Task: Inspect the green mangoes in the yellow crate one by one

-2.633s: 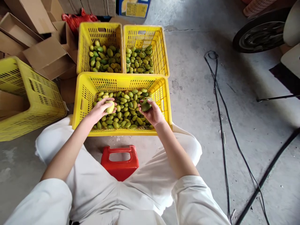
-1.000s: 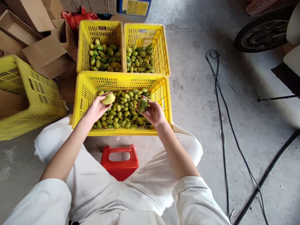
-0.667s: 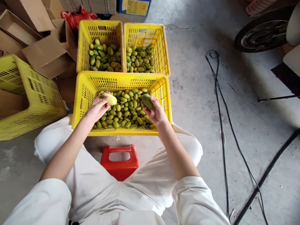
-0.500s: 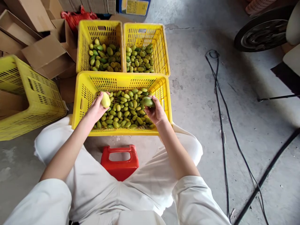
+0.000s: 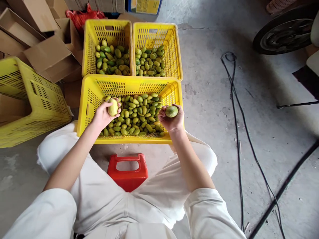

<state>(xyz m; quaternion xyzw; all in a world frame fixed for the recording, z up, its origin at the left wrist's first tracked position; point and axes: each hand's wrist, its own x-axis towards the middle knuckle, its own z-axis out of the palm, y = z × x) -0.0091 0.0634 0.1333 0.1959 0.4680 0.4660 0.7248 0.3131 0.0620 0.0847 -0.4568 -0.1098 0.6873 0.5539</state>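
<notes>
My left hand (image 5: 106, 113) is closed around a pale yellow oval fruit (image 5: 113, 107), above the left part of the near yellow crate (image 5: 129, 140). In my right hand (image 5: 174, 121), turned palm up with curled fingers, rests a green oval fruit (image 5: 171, 111), one rounded end facing up. That hand is over the crate's right side. Below both hands, many small green and yellowish fruits (image 5: 136, 114) cover the bottom of this crate. Their exact kind I cannot tell.
Behind stand two more yellow crates (image 5: 107, 22) (image 5: 179, 53) holding similar fruits. Another yellow crate (image 5: 47, 99) is at left, beside cardboard boxes (image 5: 48, 54). A red plastic object with a handle (image 5: 127, 179) sits between my legs. Black cables (image 5: 234, 86) and a wheel (image 5: 284, 35) are at right.
My right hand has moved right and turned palm up, its green fruit now end-up. The left hand has rotated its yellow fruit slightly, with fingertips now showing at the fruit's right side.
</notes>
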